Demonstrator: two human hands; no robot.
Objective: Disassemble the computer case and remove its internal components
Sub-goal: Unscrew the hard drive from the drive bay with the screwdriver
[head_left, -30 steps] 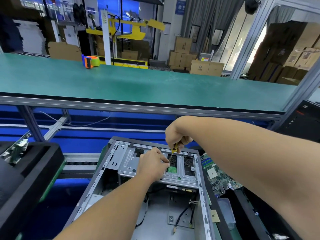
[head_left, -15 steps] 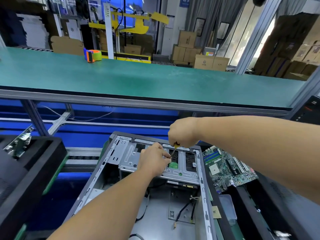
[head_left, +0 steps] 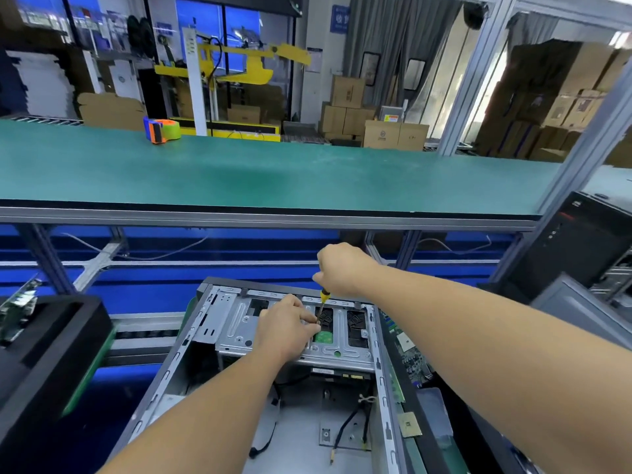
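An open grey computer case [head_left: 201,340] lies in front of me, its silver drive cage [head_left: 342,357] across the far end. My right hand [head_left: 342,270] grips a yellow-handled screwdriver [head_left: 323,299] upright, its shaft pointing down into a cage opening. My left hand [head_left: 285,328] rests on the cage, and its fingertips pinch the shaft near the tip. A green circuit board [head_left: 323,336] shows through the opening below. Loose black cables [head_left: 345,429] lie on the case floor.
A removed motherboard [head_left: 407,350] lies right of the case. Black case panels [head_left: 44,354] stand at the left, another black tower [head_left: 581,254] at the right. A raised green shelf [head_left: 273,176] spans ahead, carrying a tape dispenser [head_left: 160,130].
My right hand has risen slightly with the screwdriver while my view tilted upward. My left hand stays on the cage at the shaft.
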